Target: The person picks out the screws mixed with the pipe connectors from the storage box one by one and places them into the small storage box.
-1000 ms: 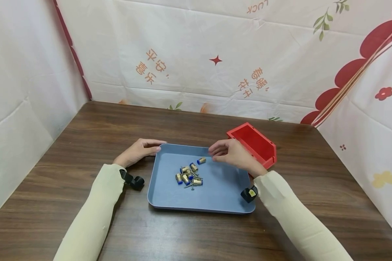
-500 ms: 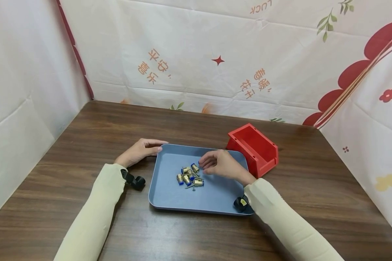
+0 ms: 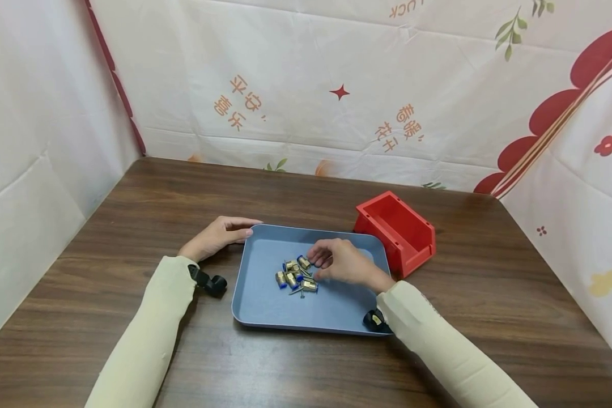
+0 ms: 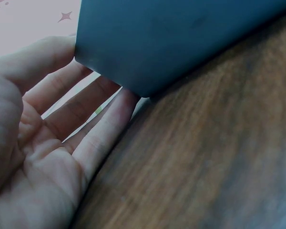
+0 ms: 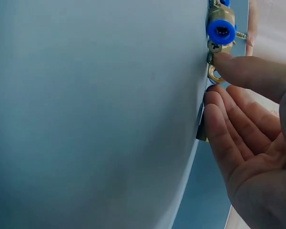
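A blue tray [image 3: 270, 311] holds a small pile of brass push-in fittings [image 3: 291, 280] with blue collars, mixed with several screws [image 3: 302, 292]. At the tray's far left corner, my left hand [image 3: 217, 237] touches the edge with fairly straight fingers; the left wrist view has the fingertips against the tray's outer side. My right hand [image 3: 344, 262] is over the pile's right side. In the right wrist view, its thumb lies by a screw head and a fitting [image 5: 222, 29], apart from the other fingers. Part of the pile is hidden behind this hand.
A red open-front bin [image 3: 398, 229] stands against the tray's far right corner. The brown wooden table [image 3: 194, 362] is bordered by white printed cloth [image 3: 296, 73] at the back and sides.
My right hand has moved left and toward me, from the tray's far right part to the pile. It now hides the lone fitting seen at first. The left hand stays put.
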A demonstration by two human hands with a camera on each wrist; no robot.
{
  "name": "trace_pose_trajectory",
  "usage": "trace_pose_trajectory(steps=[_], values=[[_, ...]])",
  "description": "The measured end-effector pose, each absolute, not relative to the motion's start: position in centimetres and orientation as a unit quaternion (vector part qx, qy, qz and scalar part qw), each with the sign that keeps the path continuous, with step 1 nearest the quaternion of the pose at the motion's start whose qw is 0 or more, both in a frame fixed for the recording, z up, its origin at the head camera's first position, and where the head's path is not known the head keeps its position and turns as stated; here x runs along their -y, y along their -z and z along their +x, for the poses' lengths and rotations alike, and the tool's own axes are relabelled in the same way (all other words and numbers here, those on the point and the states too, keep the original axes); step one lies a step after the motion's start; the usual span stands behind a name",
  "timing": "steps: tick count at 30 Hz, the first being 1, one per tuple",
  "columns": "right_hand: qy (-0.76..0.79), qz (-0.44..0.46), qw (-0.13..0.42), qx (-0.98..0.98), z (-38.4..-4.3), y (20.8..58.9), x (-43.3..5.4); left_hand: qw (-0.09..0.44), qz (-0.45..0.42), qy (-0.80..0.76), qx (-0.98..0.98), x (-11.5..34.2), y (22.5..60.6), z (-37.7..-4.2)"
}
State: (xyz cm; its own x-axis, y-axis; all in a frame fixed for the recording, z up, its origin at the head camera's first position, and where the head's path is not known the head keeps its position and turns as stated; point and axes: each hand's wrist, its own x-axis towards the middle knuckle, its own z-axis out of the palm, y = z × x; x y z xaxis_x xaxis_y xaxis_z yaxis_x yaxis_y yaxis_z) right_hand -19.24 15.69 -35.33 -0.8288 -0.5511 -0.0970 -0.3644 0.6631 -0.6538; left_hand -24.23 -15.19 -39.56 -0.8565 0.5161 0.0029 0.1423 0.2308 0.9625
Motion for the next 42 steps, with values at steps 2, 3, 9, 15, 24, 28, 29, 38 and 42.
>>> trace_pose_trajectory(steps=[2, 3, 9, 15, 24, 28, 29, 38, 42], values=[[0.32, -0.257, 0.146, -0.9, -19.17, 35.4, -15.65, 0.161, 0.214, -0.581, -0.768, 15.18, 39.54, -24.23], [0.319, -0.258, 0.145, -0.9, -19.15, 35.43, -15.61, 0.161, 0.214, -0.58, -0.769, 15.18, 39.53, -24.22], [0.3, -0.25, 0.141, -0.91, -19.01, 35.34, -15.26, 0.161, 0.213, -0.582, -0.768, 15.12, 39.43, -24.13], [0.288, -0.249, 0.14, -0.914, -19.05, 35.38, -14.89, 0.159, 0.211, -0.583, -0.768, 15.17, 39.52, -24.15], [0.298, -0.262, 0.143, -0.907, -19.22, 35.58, -14.83, 0.161, 0.214, -0.586, -0.765, 15.07, 39.59, -24.15], [0.3, -0.263, 0.142, -0.906, -19.22, 35.56, -14.8, 0.158, 0.213, -0.582, -0.768, 15.04, 39.52, -24.15], [0.301, -0.262, 0.142, -0.906, -19.22, 35.55, -14.77, 0.158, 0.212, -0.582, -0.769, 15.06, 39.51, -24.15], [0.298, -0.261, 0.127, -0.909, -19.34, 35.81, -14.75, 0.16, 0.211, -0.587, -0.765, 15.14, 39.59, -24.15], [0.298, -0.26, 0.121, -0.91, -19.51, 35.86, -14.85, 0.161, 0.207, -0.581, -0.77, 15.07, 39.47, -24.2]])
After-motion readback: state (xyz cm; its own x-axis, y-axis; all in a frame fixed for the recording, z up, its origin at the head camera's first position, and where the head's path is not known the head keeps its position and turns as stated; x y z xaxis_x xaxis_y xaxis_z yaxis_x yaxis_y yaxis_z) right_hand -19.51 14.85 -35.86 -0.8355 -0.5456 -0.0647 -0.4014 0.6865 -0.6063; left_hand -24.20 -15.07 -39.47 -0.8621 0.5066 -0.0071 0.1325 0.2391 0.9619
